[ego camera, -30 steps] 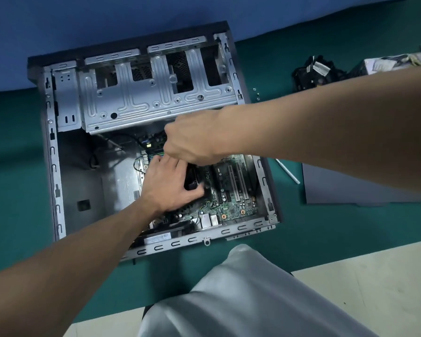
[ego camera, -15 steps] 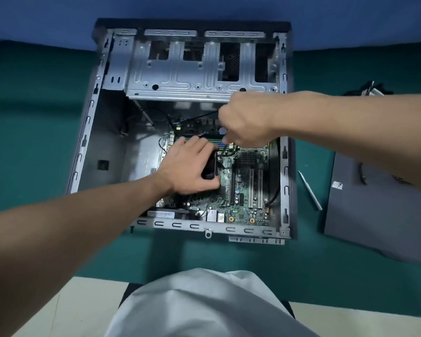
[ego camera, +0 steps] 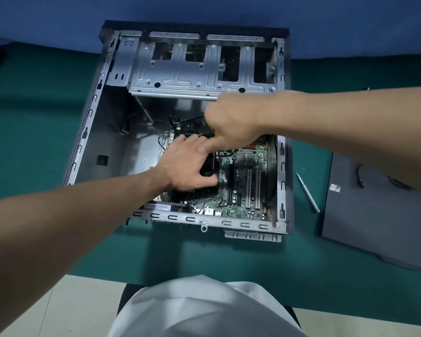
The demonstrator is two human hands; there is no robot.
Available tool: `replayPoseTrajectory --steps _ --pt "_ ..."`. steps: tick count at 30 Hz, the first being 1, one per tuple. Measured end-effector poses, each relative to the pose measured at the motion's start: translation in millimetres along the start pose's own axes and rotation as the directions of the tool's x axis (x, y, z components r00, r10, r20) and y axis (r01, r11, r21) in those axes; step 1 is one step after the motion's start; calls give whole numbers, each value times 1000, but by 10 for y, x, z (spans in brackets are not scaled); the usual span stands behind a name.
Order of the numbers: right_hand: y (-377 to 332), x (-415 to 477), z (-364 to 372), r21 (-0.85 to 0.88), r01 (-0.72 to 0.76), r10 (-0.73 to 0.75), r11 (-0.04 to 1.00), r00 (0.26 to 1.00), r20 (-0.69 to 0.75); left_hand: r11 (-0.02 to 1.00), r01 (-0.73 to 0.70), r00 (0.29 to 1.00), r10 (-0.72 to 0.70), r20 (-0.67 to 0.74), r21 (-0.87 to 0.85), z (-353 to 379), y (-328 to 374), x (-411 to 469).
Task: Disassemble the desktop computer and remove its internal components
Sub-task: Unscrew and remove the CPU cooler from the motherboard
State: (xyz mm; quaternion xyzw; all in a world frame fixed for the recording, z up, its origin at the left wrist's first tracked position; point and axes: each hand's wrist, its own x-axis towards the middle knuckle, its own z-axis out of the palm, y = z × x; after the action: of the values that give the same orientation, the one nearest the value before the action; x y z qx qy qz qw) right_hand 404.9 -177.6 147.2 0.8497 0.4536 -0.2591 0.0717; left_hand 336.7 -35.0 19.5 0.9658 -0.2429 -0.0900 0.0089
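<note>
Green mat [ego camera: 34, 117] — left hand [ego camera: 185, 164], fingers round cooler [ego camera: 208, 166]; right hand [ego camera: 231, 122], fingers round yellow handle [ego camera: 215, 135]

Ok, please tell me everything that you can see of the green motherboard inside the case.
The motherboard is a green circuit board lying flat on the floor of the open metal case, in its right, near part. It carries two long white slots, shorter black slots, a small silver finned heatsink and thin wires. The left hand grips a black part on its left side. The right hand reaches down at its far edge, fingers curled; what it holds is unclear.
</note>
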Motion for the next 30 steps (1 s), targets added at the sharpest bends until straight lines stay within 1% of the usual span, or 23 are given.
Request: replayPoseTrajectory --steps 2,3,4,5,7,10,12,14,16,17,19,20,21,22,23,24,25,27,29,30 --pt "21 71 -50 131 -169 151 977 979 138 1000 4 1000 -4 -3 0 3 1 -2" --pt "23 105 -68 163 -239 206 957 959 193 1000 8 1000 -8 -2 5 3 1 2" --pt "11 129 -82 145 -272 238 951 947 216 1000 14 1000 -14 0 5 4 3 -2" --pt "-11 140 -96 99 -272 247 957 946 209 1000 17 1000 -17 -1 4 4 2 -1" --pt "-57 132 -90 -28 -185 187 982 972 144 1000 18 1000 -18 -12 -3 -3 -3 -1" --pt "-59 9 -63 -230 19 -9 973 999 47 1000 12 999 -12 -36 -6 -9 14 1" --pt "-20 -79 -75 -294 111 -101 949 994 50 1000 12 1000 -12 -24 -1 -13 15 -2" --pt "20 -107 -72 -291 144 -142 946 989 28 1000 7 1000 -7 -26 2 -11 -2 -7" --pt "29 -82 -64 -200 105 -107 974 994 0 1000 5 999 -5 -32 2 -11 -10 -11" --pt "20 -60 -60 -113 52 -53 992 999 -5 1000 5 1000 -5 -26 0 -12 -10 -11" --pt "12 1 -53 91 -142 138 986 989 54 1000 8 1000 -8 7 8 -1 -9 -6" --pt "29 35 -52 211 -267 243 940 961 134 1000 12 1000 -12 17 13 8 -10 -7" --pt "45 61 -54 341 -392 326 854 915 236 1000 15 1000 -15 13 11 13 -13 -7" --pt "62 82 -55 428 -480 374 766 874 311 1000 18 1000 -18 5 2 12 -11 -9" --pt "67 92 -45 462 -506 386 728 860 333 1000 18 1000 -18 -1 -5 8 -10 -10" --pt "60 92 -41 444 -495 383 747 866 321 1000 18 1000 -18 -3 -9 7 -8 -8" --pt "59 83 -27 381 -455 374 805 887 271 1000 18 1000 -18 -5 -10 10 -7 -7" --pt "15 26 -6 180 -341 318 923 937 142 1000 14 1000 -14 -18 -16 18 -4 -5" --pt "10 -59 18 60 -203 202 977 979 22 1000 15 1000 -15 -19 -22 16 0 -1" --pt "21 -93 20 -4 -118 118 993 993 -16 1000 18 1000 -18 -11 -20 12 2 0"
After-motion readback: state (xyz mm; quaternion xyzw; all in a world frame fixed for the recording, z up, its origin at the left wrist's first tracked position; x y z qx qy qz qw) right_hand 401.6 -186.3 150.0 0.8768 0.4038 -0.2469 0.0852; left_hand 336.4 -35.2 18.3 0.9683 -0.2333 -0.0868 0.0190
